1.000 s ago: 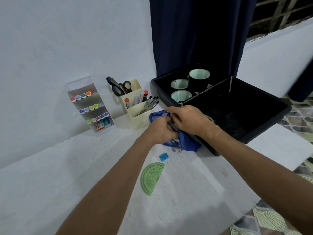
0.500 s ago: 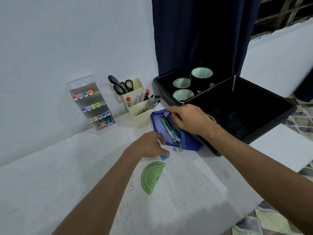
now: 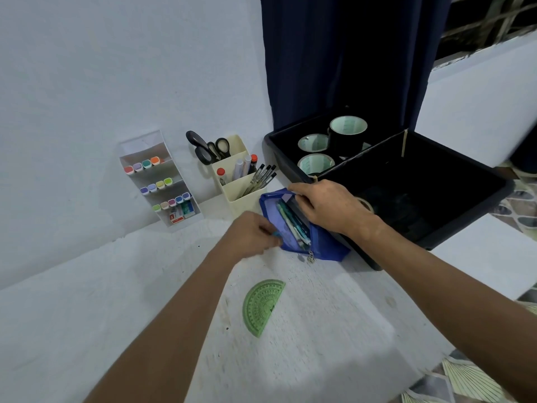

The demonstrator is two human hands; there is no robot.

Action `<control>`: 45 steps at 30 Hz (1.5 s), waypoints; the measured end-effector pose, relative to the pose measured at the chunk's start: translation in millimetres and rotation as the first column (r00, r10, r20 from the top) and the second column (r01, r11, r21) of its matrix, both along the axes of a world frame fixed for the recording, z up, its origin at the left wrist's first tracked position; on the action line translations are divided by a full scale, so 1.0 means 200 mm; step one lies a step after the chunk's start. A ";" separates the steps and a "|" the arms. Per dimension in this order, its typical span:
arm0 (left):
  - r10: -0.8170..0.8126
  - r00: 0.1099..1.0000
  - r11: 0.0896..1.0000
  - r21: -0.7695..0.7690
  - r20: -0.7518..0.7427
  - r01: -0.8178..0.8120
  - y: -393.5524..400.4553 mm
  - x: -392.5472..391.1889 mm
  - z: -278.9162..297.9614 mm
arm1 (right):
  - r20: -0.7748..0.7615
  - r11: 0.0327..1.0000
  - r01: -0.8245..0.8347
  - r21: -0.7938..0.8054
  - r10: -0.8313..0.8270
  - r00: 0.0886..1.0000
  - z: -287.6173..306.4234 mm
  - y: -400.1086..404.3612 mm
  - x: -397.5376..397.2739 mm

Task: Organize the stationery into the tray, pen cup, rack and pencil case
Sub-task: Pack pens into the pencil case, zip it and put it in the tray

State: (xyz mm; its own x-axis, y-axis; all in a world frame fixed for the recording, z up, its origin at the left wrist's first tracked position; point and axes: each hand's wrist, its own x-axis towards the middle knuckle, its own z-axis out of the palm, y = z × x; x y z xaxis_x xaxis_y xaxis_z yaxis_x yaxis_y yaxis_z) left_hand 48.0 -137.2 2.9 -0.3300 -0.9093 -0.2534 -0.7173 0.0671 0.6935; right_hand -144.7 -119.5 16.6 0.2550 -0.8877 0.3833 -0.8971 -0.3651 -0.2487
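Observation:
A blue zip pencil case point(image 3: 325, 250) lies open on the white table against the black tray point(image 3: 470, 219), with several pens point(image 3: 293, 223) inside. My right hand point(image 3: 328, 207) grips the case's upper edge and holds the mouth open. My left hand point(image 3: 250, 234) pinches a small blue block point(image 3: 276, 234) at the case's opening; most of the block is hidden by my fingers. A green protractor point(image 3: 261, 306) lies flat on the table, nearer to me. The cream pen cup point(image 3: 244, 199) holds scissors, markers and pens. The white rack point(image 3: 161, 181) leans on the wall with coloured markers.
The tray's back compartment holds three rolls of tape point(image 3: 316, 164). A dark blue curtain point(image 3: 334, 59) hangs behind the tray. The table's right edge drops to a patterned floor point(image 3: 470, 382).
My left hand left the case, reached down to the small blue block on the table, picked it up and brought it to the case's mouth. My right hand stayed on the case.

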 end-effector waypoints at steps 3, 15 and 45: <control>0.136 0.990 0.988 -0.063 -0.036 -0.138 -0.06 -0.05 0.01 | 0.002 1.000 0.006 -0.003 -0.006 1.000 0.00 0.00 0.00; 0.413 0.839 0.911 0.169 -0.353 -0.377 -0.16 -0.24 -0.06 | 0.005 0.999 0.000 -0.032 0.000 1.000 -0.01 -0.01 -0.01; 0.011 0.836 0.997 -0.068 0.548 0.032 0.33 0.09 0.03 | -0.077 0.999 -0.006 -0.042 0.003 0.997 -0.03 -0.02 0.00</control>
